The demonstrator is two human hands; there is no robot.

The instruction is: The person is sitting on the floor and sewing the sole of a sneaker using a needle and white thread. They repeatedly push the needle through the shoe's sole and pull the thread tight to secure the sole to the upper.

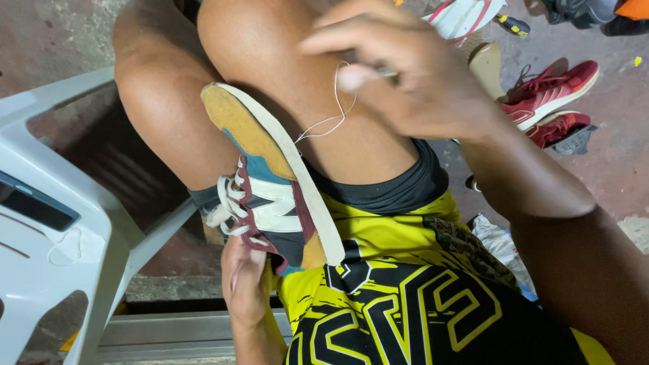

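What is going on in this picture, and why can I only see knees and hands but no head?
The camera sits on the person's head and looks down, so you see what they see: their own knees, shorts and two bare hands. There is no machine here.

The left hand steadies a colourful sneaker from below; the shoe is wedged between the knees, its pale sole edge facing up. The right hand is raised above it, and its fingers pinch a white thread that runs down to the sole. It is too blurry to tell if there is a needle.

A white plastic chair stands at the left. On the floor beyond lie red shoes.
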